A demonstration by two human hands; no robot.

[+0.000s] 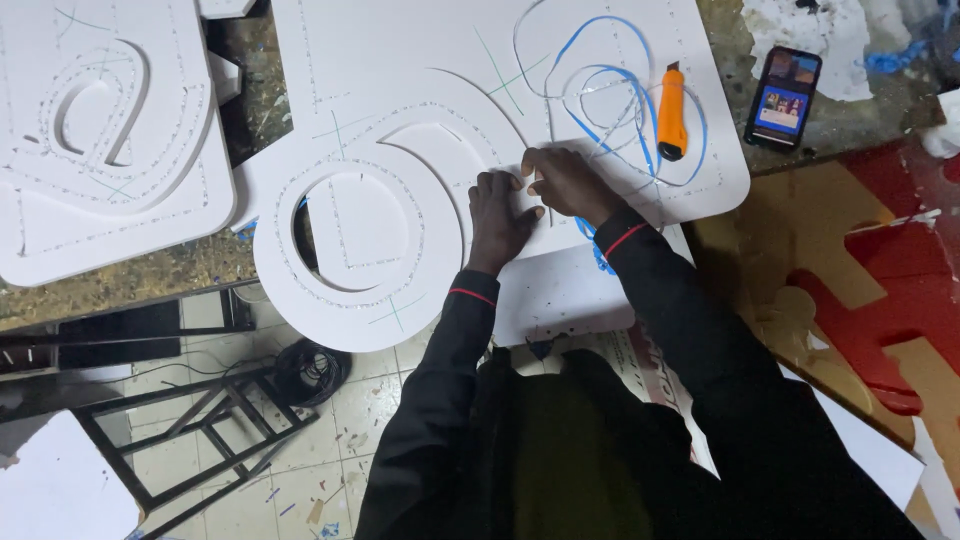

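Just left of the orange utility knife [672, 112], both hands' fingers [500, 190] press flat and open on the white foam board [420, 90], whose thin cut curves could snap under uneven pressure.

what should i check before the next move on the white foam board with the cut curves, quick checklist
1. Both hands on the work: ok. Left hand and right hand press side by side on the white foam board with cut curves.
2. Orange utility knife clear of the hands: ok, it lies on the board beside the blue drawn loops.
3. Knife blade retracted: cannot tell.
4. Board supported: not ok, its round lower part overhangs the worktable edge.
5. Black smartphone off the board: ok.
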